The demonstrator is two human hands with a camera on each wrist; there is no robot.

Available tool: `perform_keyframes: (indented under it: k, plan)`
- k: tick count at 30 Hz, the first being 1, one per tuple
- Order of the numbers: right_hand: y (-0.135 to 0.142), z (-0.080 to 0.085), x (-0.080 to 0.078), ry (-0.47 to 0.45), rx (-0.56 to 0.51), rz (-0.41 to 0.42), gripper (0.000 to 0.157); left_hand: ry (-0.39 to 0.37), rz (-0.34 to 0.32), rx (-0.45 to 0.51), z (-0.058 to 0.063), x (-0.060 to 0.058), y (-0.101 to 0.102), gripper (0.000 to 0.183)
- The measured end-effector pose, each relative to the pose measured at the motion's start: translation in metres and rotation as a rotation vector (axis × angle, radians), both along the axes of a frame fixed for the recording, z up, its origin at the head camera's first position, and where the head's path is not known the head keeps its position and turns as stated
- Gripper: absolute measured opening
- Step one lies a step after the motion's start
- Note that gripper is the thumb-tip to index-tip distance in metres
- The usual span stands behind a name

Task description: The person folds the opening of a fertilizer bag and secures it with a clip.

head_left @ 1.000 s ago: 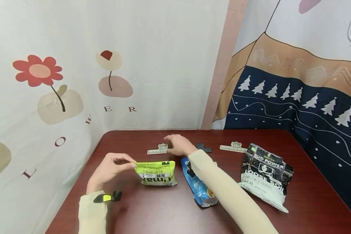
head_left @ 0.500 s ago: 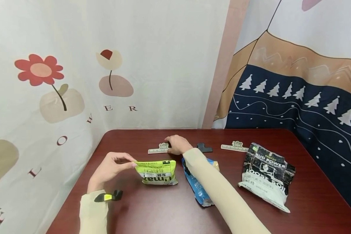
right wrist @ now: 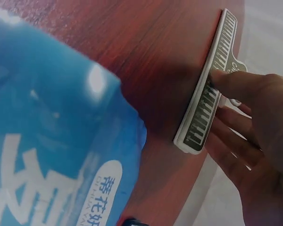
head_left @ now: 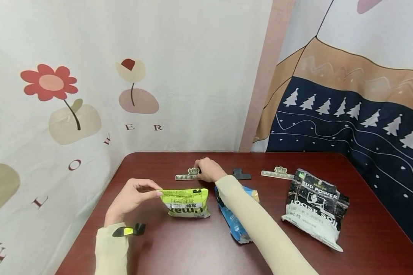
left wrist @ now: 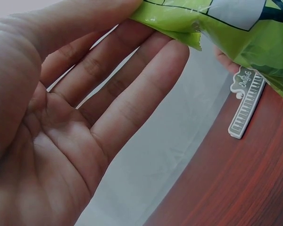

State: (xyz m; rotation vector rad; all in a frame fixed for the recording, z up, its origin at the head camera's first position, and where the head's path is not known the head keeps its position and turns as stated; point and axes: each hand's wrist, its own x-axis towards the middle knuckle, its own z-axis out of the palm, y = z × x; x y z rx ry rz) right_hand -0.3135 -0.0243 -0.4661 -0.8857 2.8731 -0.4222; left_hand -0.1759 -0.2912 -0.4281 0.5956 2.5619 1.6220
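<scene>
My left hand (head_left: pixel 132 198) pinches the upper left corner of a green fertilizer bag (head_left: pixel 189 204) between thumb and fingers. The bag stands on the table, its printed label upside down. In the left wrist view the other fingers lie nearly straight under its green edge. My right hand (head_left: pixel 210 170) is at the far side of the table, at the right end of a piano-key patterned sealing clip (head_left: pixel 186 177). The right wrist view has my thumb on the front of the clip (right wrist: pixel 198 117) and the fingers behind it. Below the right forearm lies a blue bag (head_left: pixel 232 219), partly hidden by the sleeve.
A black sealing clip (head_left: pixel 241 174) and a second patterned clip (head_left: pixel 277 173) lie along the back of the red-brown table (head_left: pixel 179 248). At the right rests a black and white soil bag (head_left: pixel 314 210). A printed curtain (head_left: pixel 192 76) hangs behind the table.
The right hand's fingers have drawn in around the end of the patterned clip, and its forearm has shifted slightly left. The left hand keeps its pinch on the green bag.
</scene>
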Motion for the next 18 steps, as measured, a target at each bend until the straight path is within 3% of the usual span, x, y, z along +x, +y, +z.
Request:
perform_keyframes:
  k: [4, 9, 13, 18]
  plan:
    - [-0.0015, 0.0009, -0.0006, -0.027, -0.067, -0.008, 0.015, 0.004, -0.005, 0.013, -0.0010, -0.0004, 0.0006, 0.016]
    - [-0.0028, 0.0008, 0.0004, -0.089, -0.160, -0.022, 0.023, 0.003, -0.011, 0.023, -0.0021, -0.0003, 0.0010, 0.015]
    - [-0.0030, 0.0017, 0.0018, -0.115, -0.226, -0.027, 0.016, 0.004, -0.011, 0.020, -0.0025, -0.0004, 0.0005, 0.016]
    - [-0.0026, 0.0051, 0.0031, -0.166, -0.276, -0.006, 0.030, 0.007, 0.001, 0.008, -0.0017, 0.0001, 0.0010, 0.016]
